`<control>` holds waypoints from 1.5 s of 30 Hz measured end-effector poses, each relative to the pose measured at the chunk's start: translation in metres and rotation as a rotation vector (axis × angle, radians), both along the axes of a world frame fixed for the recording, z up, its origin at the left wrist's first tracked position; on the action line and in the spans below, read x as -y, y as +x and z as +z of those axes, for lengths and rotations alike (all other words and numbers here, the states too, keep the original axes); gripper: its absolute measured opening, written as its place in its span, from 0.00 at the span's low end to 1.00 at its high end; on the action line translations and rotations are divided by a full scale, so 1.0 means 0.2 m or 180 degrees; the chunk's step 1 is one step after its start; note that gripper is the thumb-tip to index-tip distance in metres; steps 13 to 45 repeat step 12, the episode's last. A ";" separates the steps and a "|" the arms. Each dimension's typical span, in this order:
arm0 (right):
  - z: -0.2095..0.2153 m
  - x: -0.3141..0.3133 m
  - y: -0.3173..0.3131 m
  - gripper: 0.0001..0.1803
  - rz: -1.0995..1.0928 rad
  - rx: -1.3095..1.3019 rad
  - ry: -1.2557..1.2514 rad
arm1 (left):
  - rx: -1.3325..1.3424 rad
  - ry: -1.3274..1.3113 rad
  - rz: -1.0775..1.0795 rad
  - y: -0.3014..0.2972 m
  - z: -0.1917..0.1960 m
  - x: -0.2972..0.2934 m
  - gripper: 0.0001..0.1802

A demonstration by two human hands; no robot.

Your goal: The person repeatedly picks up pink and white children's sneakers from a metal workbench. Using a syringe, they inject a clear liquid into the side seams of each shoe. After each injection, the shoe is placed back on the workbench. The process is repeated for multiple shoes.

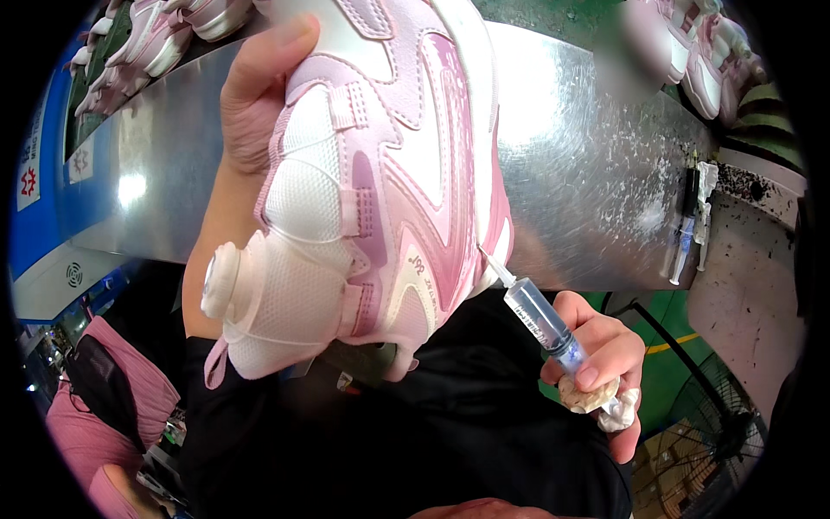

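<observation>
A pink and white sneaker (pixel 372 182) fills the middle of the view, lifted above a metal worktable. My left hand (pixel 264 95) grips it around the toe end, thumb on top and the other fingers mostly hidden behind. White laces cross its tongue, and a round white dial (pixel 223 278) sits near the ankle. In my right hand (pixel 605 355) is a clear syringe (pixel 538 313), its tapered tip touching or very close to the seam where the upper meets the sole. Whitish, crumpled material (pixel 588 394) wraps the syringe's rear end under my fingers.
Beneath the shoe runs the metal worktable (pixel 571 173), flecked with residue on its right. More syringes (pixel 683 246) lie at its right edge. Other pink and white shoes (pixel 138 52) stand at the far left and far right. A black fan (pixel 722 424) is at lower right; another person (pixel 112 381) sits at lower left.
</observation>
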State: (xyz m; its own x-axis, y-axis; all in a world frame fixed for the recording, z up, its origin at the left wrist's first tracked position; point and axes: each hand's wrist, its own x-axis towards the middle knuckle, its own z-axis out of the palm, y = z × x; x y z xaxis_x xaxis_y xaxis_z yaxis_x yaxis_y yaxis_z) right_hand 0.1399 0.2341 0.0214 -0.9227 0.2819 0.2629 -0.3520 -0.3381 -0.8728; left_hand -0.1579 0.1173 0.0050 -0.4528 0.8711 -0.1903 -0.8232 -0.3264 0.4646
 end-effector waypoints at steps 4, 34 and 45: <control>0.01 -0.01 -0.01 0.41 0.0025 0.0020 0.0130 | 0.0062 0.0124 -0.0026 -0.02 -0.02 -0.01 0.19; 0.04 0.01 0.01 0.39 0.0124 0.0061 0.0236 | -0.0257 -0.0170 0.0693 -0.06 -0.05 0.03 0.26; 0.04 0.01 0.01 0.39 0.0124 0.0061 0.0236 | -0.0257 -0.0170 0.0693 -0.06 -0.05 0.03 0.26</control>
